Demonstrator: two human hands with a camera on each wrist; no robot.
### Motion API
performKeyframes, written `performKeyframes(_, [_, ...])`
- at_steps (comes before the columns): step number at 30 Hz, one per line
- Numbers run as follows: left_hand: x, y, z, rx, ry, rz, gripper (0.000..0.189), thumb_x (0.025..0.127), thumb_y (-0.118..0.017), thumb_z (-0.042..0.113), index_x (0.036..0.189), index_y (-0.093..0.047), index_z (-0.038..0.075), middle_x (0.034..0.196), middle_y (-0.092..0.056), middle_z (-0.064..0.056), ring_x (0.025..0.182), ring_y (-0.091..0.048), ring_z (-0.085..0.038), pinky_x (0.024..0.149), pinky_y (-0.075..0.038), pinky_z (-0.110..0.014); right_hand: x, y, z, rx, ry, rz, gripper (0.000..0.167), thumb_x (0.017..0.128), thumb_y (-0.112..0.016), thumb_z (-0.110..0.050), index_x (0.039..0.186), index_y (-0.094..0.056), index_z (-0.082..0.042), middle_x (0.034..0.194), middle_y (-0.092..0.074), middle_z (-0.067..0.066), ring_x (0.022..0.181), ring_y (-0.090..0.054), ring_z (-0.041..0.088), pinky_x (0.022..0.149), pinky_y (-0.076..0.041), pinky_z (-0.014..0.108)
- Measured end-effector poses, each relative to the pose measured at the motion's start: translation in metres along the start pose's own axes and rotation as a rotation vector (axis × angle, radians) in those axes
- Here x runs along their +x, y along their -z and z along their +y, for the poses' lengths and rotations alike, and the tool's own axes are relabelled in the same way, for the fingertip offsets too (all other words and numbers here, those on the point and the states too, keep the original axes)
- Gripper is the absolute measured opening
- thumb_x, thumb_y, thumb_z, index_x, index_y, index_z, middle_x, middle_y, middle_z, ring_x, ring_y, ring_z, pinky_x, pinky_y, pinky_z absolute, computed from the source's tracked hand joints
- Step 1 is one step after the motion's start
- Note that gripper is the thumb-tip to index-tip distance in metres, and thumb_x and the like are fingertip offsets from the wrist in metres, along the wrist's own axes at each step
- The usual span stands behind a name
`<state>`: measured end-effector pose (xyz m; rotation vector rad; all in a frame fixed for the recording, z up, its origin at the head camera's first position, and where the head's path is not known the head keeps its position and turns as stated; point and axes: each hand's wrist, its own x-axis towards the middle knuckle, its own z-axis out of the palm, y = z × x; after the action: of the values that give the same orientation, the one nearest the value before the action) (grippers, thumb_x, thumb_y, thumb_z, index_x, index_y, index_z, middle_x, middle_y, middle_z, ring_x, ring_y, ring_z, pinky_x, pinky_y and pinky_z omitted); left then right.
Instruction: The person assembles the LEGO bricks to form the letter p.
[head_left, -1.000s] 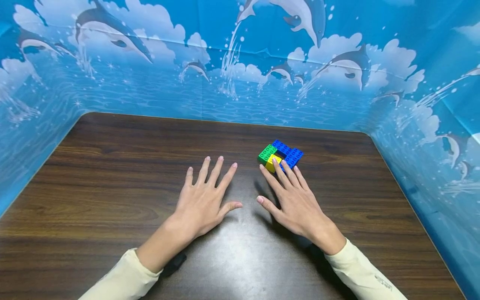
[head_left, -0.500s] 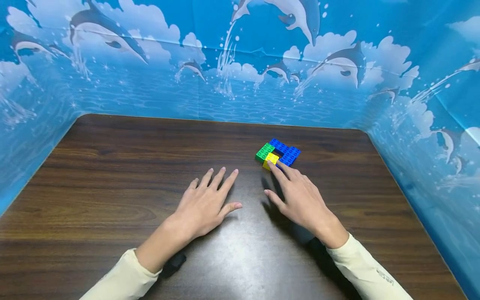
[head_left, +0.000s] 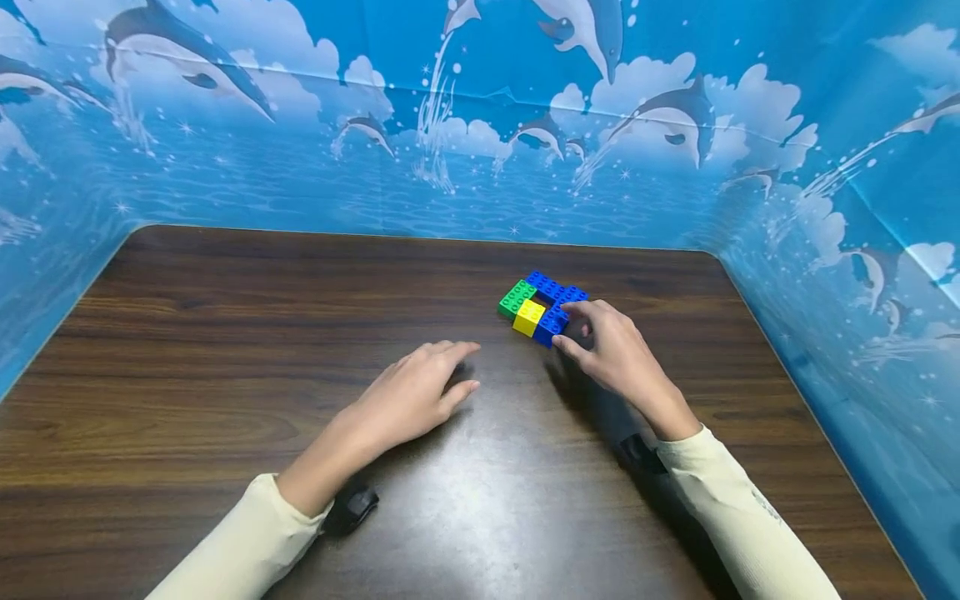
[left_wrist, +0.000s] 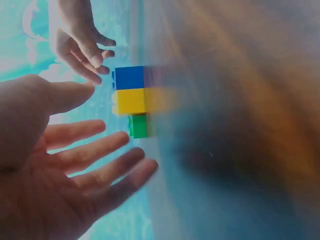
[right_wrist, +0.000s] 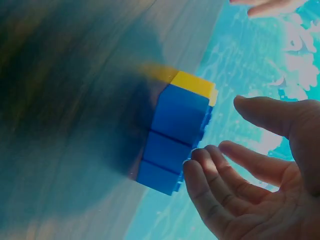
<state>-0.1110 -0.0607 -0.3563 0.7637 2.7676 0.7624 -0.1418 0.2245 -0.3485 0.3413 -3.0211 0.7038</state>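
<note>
- Blue, yellow and green, lay grouped on a dark wooden table (head_left: 187, 400), near its far edge and right of centre in the head view.
- Showed the yellow brick (head_left: 528, 318) at the near corner of the group, against the blue bricks (head_left: 552, 327) on its right and beside the green brick (head_left: 517, 297) behind it to the left.
- Enclosed a small dark gap in the middle, with studs facing up on the green and the blue.
- Held the right hand (head_left: 618, 346) at the right side of the blue bricks, with the index finger close above them and the thumb near their front face.
- Left a wide space between right thumb and fingers, with the fingers loosely bent and the grip around nothing.
- Could not tell contact from near miss between the right fingertips and the blue bricks.
- Hung the left hand (head_left: 408, 396) above the table, to the left of the bricks and well apart from them.
- Spread the left thumb away from the relaxed fingers, for a wide, unfilled grip.
- Wore pale cream sleeves (head_left: 738, 504) on both arms, with a small black object (head_left: 362, 505) under the left wrist.
- Backed the table with blue cloth (head_left: 300, 183), printed with dolphins, clouds and spray.
</note>
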Motion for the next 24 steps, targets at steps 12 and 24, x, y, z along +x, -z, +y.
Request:
performKeyframes(12, [0.092, -0.006, 0.001, -0.28, 0.028, -0.006, 0.054, 0.108, -0.068, 0.02, 0.158, -0.052, 0.008, 0.15, -0.058, -0.017, 0.101, -0.068, -0.022, 0.089, -0.059, -0.037, 0.003, -0.011, 0.005, -0.035, 0.007, 0.001, 0.05, 0.099, -0.08, -0.023, 0.142, -0.067, -0.003, 0.111, -0.062, 0.021, 0.081, -0.056, 0.025, 0.064, -0.047, 0.032])
performKeyframes(24, [0.128, -0.013, 0.01, -0.172, -0.059, -0.002, 0.046, 0.104, -0.073, 0.013, 0.148, -0.064, 0.008, 0.147, -0.06, -0.016, 0.104, -0.069, -0.024, 0.093, -0.06, -0.032, 0.0, -0.018, 0.005, -0.104, 0.05, 0.034, 0.048, 0.099, -0.081, -0.026, 0.142, -0.068, -0.01, 0.125, -0.059, 0.018, 0.089, -0.067, 0.027, 0.07, -0.061, 0.042])
